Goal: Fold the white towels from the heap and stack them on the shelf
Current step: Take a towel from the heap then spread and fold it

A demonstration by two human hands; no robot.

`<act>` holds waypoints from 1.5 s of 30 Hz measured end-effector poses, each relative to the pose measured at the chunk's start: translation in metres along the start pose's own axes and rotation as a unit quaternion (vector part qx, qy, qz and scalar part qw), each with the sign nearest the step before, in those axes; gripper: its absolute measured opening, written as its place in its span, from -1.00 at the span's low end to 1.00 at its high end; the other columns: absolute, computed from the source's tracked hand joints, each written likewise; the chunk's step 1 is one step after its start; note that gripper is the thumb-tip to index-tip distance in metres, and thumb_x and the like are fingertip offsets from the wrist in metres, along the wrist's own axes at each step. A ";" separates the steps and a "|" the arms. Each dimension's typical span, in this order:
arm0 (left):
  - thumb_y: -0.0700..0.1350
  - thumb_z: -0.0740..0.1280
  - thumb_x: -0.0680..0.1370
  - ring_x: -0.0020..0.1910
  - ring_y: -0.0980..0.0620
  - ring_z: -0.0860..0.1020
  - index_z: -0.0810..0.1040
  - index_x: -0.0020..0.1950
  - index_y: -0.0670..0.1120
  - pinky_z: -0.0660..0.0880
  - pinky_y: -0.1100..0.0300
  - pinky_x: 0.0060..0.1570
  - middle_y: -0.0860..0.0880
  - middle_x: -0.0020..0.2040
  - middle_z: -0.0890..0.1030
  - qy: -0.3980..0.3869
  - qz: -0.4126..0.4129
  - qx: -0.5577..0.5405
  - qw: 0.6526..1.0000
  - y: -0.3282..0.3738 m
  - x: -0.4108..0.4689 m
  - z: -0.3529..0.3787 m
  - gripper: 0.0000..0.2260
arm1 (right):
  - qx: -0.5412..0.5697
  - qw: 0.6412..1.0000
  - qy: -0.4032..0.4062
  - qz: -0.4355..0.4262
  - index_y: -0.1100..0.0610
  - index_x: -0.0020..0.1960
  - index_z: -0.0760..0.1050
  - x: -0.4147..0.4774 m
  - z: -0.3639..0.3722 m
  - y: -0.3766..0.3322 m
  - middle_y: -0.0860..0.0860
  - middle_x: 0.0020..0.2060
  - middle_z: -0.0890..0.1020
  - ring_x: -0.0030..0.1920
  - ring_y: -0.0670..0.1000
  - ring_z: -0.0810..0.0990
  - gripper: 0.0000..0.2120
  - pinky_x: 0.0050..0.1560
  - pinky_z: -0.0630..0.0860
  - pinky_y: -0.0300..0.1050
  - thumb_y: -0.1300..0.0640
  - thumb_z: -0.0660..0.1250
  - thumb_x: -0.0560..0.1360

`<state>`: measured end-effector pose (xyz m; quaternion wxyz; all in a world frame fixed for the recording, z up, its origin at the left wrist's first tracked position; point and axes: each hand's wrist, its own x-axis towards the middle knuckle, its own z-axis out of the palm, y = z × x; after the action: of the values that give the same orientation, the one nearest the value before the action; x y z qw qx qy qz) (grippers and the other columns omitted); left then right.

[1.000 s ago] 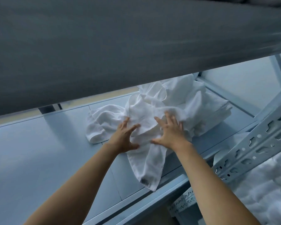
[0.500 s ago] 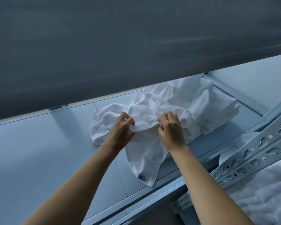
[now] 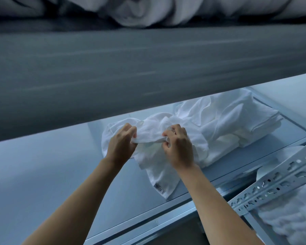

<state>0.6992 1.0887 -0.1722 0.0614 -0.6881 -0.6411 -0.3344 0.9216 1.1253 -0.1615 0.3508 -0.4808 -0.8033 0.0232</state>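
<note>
Hands: the left hand point(image 3: 121, 144) and right hand point(image 3: 179, 147), close together, each pinch one crumpled towel point(image 3: 159, 167).
Done: no fold made yet.
Left: the heap point(image 3: 219, 121) lies unsorted on the shelf point(image 3: 42, 165).

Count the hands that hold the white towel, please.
2. The left hand pinches the towel on the left; the right hand grips it just beside. No other hand shows.

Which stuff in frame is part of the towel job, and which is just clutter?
In the job: left hand, right hand, both gripping the white towel; towel heap; shelf.
Just there: perforated upright; white fabric below; blurred bundles overhead.
</note>
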 end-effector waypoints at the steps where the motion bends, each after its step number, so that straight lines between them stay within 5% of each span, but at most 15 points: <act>1: -0.26 0.48 0.48 -0.21 -0.11 0.48 0.46 -0.15 -0.11 0.54 -0.05 -0.31 -0.04 -0.10 0.52 -0.001 -0.003 0.000 1.000 -0.009 -0.005 -0.007 -0.80 | 0.019 1.000 -0.013 -0.002 0.13 0.02 0.62 -0.004 0.005 -0.010 0.08 0.10 0.55 0.10 0.12 0.54 -0.76 -0.05 0.58 -0.02 0.29 0.46 0.37; 12: -0.31 0.50 0.38 -0.21 -0.08 0.43 0.43 -0.17 -0.11 0.51 0.04 -0.33 -0.04 -0.11 0.46 0.028 -0.053 0.023 0.998 -0.090 -0.083 -0.090 -0.74 | 0.165 0.978 -0.110 -0.058 0.12 0.04 0.57 -0.037 0.078 -0.115 0.07 0.16 0.51 0.10 0.15 0.55 -0.77 0.03 0.55 -0.06 0.29 0.34 0.40; 16: -0.24 0.37 0.38 -0.30 -0.07 0.39 0.41 -0.20 -0.10 0.46 0.06 -0.37 0.01 -0.17 0.42 0.045 -0.078 0.015 0.996 -0.102 -0.115 -0.112 -0.86 | 0.193 0.961 -0.184 -0.071 0.12 0.06 0.59 -0.045 0.101 -0.137 0.05 0.15 0.50 0.02 0.16 0.60 -0.73 -0.05 0.58 -0.07 0.28 0.36 0.37; 19: -0.21 0.23 0.39 -0.28 -0.05 0.45 0.48 -0.16 -0.08 0.48 0.03 -0.32 0.05 -0.16 0.45 0.039 -0.087 -0.029 0.995 -0.108 -0.126 -0.122 -0.91 | 0.222 0.949 -0.215 -0.066 0.06 0.08 0.60 -0.052 0.113 -0.147 0.04 0.23 0.49 0.13 0.14 0.59 -0.69 0.13 0.58 0.04 0.21 0.39 0.34; 22: -0.04 0.25 0.45 0.04 -0.04 0.52 0.61 0.05 0.03 0.49 0.05 0.06 0.07 0.05 0.53 0.004 -0.150 -0.058 0.987 -0.121 -0.130 -0.127 -0.76 | 0.226 0.958 -0.170 -0.043 -0.04 0.16 0.60 -0.055 0.119 -0.147 0.03 0.38 0.42 0.35 0.10 0.46 -0.63 0.32 0.48 0.12 0.01 0.41 0.35; 24: 0.23 0.22 0.51 0.31 -0.13 0.45 0.58 0.28 0.07 0.39 -0.04 0.32 -0.01 0.29 0.51 -0.012 -0.236 -0.032 0.971 -0.136 -0.130 -0.124 -0.57 | 0.201 0.965 -0.167 0.004 -0.10 0.39 0.46 -0.052 0.119 -0.144 0.01 0.51 0.28 0.48 0.10 0.33 -0.43 0.41 0.37 0.13 -0.12 0.43 0.39; 27: 0.57 0.25 0.35 0.62 -0.18 0.04 0.15 0.60 0.20 0.18 -0.25 0.49 -0.06 0.64 0.10 -0.134 -0.372 0.037 0.918 -0.155 -0.139 -0.112 -0.09 | 0.114 0.957 -0.263 0.048 -0.20 0.62 0.05 -0.050 0.129 -0.134 0.03 0.64 0.00 0.62 0.11 0.05 -0.03 0.54 0.18 0.19 -0.38 0.44 0.36; 30: 0.71 0.20 0.16 0.64 -0.18 -0.10 -0.05 0.62 0.27 0.15 -0.37 0.49 -0.05 0.67 -0.04 -0.225 -0.388 0.052 0.892 -0.168 -0.160 -0.094 0.14 | 0.056 0.929 -0.359 0.070 -0.22 0.65 -0.15 -0.057 0.144 -0.123 0.03 0.66 -0.20 0.65 0.08 -0.16 0.14 0.62 -0.02 0.15 -0.51 0.41 0.30; 34: 0.61 0.26 0.21 0.49 -0.21 0.27 0.16 0.57 0.26 0.35 -0.27 0.37 -0.04 0.52 0.35 -0.212 -0.348 0.078 0.910 -0.165 -0.175 -0.081 0.00 | 0.030 0.928 -0.370 0.027 -0.23 0.64 -0.18 -0.071 0.157 -0.129 0.04 0.67 -0.06 0.66 0.12 -0.08 0.09 0.59 0.04 0.16 -0.50 0.32 0.31; 37: 0.41 0.36 0.26 0.32 -0.20 0.43 0.10 0.60 0.29 0.46 -0.18 0.25 0.02 0.31 0.52 -0.180 -0.330 0.026 0.926 -0.157 -0.176 -0.085 -0.06 | 0.088 0.931 -0.355 0.018 -0.25 0.63 -0.21 -0.074 0.158 -0.147 0.00 0.66 0.04 0.62 0.14 0.11 0.10 0.52 0.22 0.16 -0.34 0.42 0.33; 41: 0.17 0.40 0.29 0.27 -0.18 0.54 0.14 0.63 0.19 0.46 -0.08 0.32 -0.10 0.32 0.56 -0.103 -0.307 -0.107 0.940 -0.159 -0.195 -0.094 -0.08 | 0.149 0.929 -0.338 0.014 -0.37 0.57 -0.33 -0.085 0.159 -0.172 -0.03 0.64 0.10 0.51 0.12 0.28 0.15 0.46 0.31 0.09 -0.23 0.48 0.33; 45: -0.04 0.47 0.34 0.27 -0.17 0.54 0.34 0.58 0.07 0.39 0.17 0.28 -0.14 0.30 0.54 -0.090 -0.275 -0.117 0.950 -0.160 -0.216 -0.109 -0.21 | 0.185 0.926 -0.329 0.003 -0.37 0.59 -0.27 -0.097 0.167 -0.200 0.07 0.47 0.32 0.41 0.16 0.36 0.14 0.41 0.37 0.05 -0.13 0.48 0.32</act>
<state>0.5199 0.8781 -0.2600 -0.1714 -0.5148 -0.7647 -0.3475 0.7010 0.9916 -0.2654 0.1490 -0.3751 -0.8536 0.3293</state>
